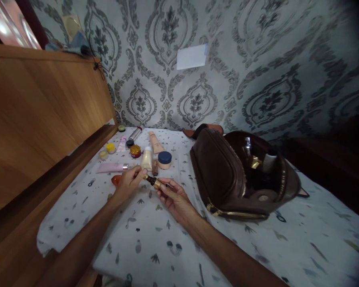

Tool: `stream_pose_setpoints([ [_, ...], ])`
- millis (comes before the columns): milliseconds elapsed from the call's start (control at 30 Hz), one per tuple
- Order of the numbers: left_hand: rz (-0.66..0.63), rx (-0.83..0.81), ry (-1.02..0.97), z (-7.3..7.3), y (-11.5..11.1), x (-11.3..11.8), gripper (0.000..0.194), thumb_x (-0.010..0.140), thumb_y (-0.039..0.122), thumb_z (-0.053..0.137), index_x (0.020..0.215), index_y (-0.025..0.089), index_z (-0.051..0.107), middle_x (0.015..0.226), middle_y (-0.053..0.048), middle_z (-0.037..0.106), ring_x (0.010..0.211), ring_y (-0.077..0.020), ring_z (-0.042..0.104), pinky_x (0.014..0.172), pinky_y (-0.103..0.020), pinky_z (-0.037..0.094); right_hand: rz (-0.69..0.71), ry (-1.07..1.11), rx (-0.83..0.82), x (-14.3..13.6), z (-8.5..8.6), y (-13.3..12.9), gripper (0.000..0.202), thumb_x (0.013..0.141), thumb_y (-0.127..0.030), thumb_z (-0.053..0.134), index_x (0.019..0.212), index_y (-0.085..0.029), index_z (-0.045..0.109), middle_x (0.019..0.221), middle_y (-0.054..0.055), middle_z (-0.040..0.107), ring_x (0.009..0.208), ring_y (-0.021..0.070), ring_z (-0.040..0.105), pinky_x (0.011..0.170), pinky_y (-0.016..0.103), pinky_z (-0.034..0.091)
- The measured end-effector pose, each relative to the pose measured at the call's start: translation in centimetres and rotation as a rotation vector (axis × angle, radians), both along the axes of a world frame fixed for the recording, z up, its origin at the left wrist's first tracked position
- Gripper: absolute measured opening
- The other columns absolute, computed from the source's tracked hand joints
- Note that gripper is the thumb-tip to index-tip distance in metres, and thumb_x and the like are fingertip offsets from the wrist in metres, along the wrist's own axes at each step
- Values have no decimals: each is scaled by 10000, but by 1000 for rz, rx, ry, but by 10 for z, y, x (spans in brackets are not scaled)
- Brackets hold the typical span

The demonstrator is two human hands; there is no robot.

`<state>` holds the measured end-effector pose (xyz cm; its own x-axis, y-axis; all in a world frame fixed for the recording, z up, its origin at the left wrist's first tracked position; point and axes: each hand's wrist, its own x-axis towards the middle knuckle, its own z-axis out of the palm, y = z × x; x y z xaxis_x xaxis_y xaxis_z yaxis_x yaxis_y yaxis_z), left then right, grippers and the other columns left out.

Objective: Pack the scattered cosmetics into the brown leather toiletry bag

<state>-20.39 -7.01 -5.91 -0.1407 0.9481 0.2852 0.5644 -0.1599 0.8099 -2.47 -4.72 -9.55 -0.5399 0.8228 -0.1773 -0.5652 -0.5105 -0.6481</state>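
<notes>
I am looking down at a bed covered with a pale patterned sheet (173, 247), with both my bare forearms reaching forward over it. My left hand (129, 184) and right hand (172, 196) meet over the sheet, sharing one small gold and black lipstick tube (153, 181). My left fingertips are pinched shut on its dark upper end, and my right thumb and fingers are closed around the gold base, so the tube lies tilted between the two hands, lifted just off the sheet; gripping both ends like this suits twisting or pulling the parts apart.

Beyond my hands, a cluster of cosmetics is spread near the wooden headboard (42, 119), each piece lying apart so it can be seen: a pink tube (112, 168), a blue-lidded jar (164, 159), a cream bottle (146, 159), a gold-lidded red jar (135, 151), a yellow-lidded pot (110, 148), a beige tube (155, 142) and a silver tube (135, 133).

To my right a brown leather toiletry bag (224, 175) stands unzipped, mouth gaping, with small bottles (269, 161) upright inside. Grey damask wallpaper (257, 79) fills the background.
</notes>
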Motion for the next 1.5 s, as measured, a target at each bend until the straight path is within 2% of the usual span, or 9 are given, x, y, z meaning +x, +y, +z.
stream_pose_setpoints([
  [300, -99, -16, -58, 0, -1, 0, 312, 925, 427, 468, 707, 206, 432, 609, 61, 404, 562, -112, 394, 544, -241, 307, -5, -2, -20, 0, 3, -1, 423, 528, -248, 936, 879, -161, 716, 781, 28, 731, 600, 85, 619, 519, 163, 457],
  [500, -307, -89, -244, 7, -4, -7, 278, 862, 419, 600, 1011, 189, 558, 844, 0, 583, 763, -150, 557, 653, -235, 423, -6, -5, -23, 1, 4, 0, 410, 567, -315, 923, 875, -153, 706, 770, 50, 738, 583, 81, 606, 511, 159, 447],
  [600, -287, -98, -270, 8, -4, -8, 372, 857, 430, 606, 1143, 204, 535, 893, -9, 613, 793, -162, 589, 675, -244, 448, -1, -2, -12, 1, 3, 0, 393, 587, -312, 914, 875, -149, 703, 767, 57, 737, 585, 87, 611, 511, 165, 447],
  [867, -186, -71, -145, 1, 2, -8, 292, 874, 447, 558, 747, 186, 527, 622, 46, 490, 569, -111, 465, 542, -223, 367, -1, 0, 15, -1, 1, 0, 394, 563, -301, 923, 862, -159, 708, 763, 44, 742, 572, 86, 612, 524, 172, 460],
  [1033, -305, -75, -272, 7, -2, -11, 357, 793, 369, 698, 1084, 189, 597, 980, -45, 615, 920, -195, 585, 738, -259, 457, 0, -9, 5, -1, 1, 0, 402, 579, -330, 917, 858, -145, 693, 718, 47, 729, 560, 85, 606, 515, 167, 450],
  [1133, -282, -91, -262, 2, -1, -11, 504, 773, 349, 719, 1223, 215, 537, 993, -36, 615, 924, -197, 593, 726, -257, 457, -4, -9, 2, -1, 2, -1, 430, 558, -338, 927, 860, -145, 689, 721, 46, 731, 551, 76, 599, 520, 160, 448],
  [1233, -193, -66, -141, -4, 1, -10, 258, 866, 401, 595, 1001, 182, 611, 748, 15, 573, 685, -142, 537, 621, -241, 405, -6, -11, 12, -1, 2, -1, 421, 566, -337, 923, 866, -149, 695, 756, 52, 740, 563, 81, 609, 538, 171, 463],
  [1333, -191, -93, -79, -2, 2, -10, 319, 912, 439, 506, 759, 174, 595, 578, 40, 486, 559, -124, 453, 570, -244, 369, -3, -8, 20, -1, 1, -1, 397, 580, -331, 916, 863, -156, 699, 794, 50, 745, 576, 86, 613, 542, 182, 465],
  [1500, -281, -93, -210, 8, -3, -8, 399, 813, 397, 659, 1157, 200, 614, 999, -49, 651, 916, -205, 599, 738, -267, 465, -1, -12, 9, 0, 0, -1, 401, 594, -355, 909, 859, -148, 689, 737, 55, 733, 575, 91, 609, 521, 172, 439],
])
